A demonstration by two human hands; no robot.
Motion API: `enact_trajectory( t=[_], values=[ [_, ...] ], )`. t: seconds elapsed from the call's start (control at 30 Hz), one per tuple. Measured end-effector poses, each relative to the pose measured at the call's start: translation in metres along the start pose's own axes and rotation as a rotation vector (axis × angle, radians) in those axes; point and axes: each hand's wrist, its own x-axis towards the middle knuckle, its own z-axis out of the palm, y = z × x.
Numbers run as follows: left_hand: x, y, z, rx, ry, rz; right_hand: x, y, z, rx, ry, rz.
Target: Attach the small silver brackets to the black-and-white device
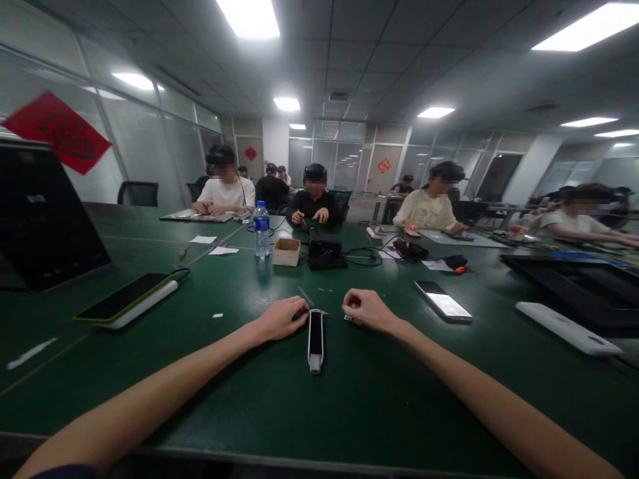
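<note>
A slim white device with a long black face (315,336) lies on the green table (279,412), its narrow grey end toward me. My left hand (283,318) rests at the device's upper left, fingers curled close to its far end; what they hold, if anything, is hidden. To the right, apart from the device, my right hand (368,310) has its thumb and fingers curled together in a pinch. Just under those fingers is a small metallic piece (352,320) on the table. Whether the pinch holds anything is too small to tell.
A water bottle (261,229), a small cardboard box (286,253) and a black device (325,251) stand ahead. A lit phone (443,301) lies right, a green-edged phone (124,297) left. People sit across the table. A white bar (568,328) lies far right.
</note>
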Motion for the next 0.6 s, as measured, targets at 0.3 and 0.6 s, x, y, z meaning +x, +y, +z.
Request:
enact_trajectory(
  t=[0.3,0.6],
  values=[
    [-0.001,-0.002,0.002,0.0,0.014,0.003,-0.003,-0.015,0.015,0.032,-0.027,-0.133],
    [-0.001,-0.003,0.002,0.009,0.005,0.0,-0.005,-0.013,0.026,0.013,0.0,-0.153]
  ],
)
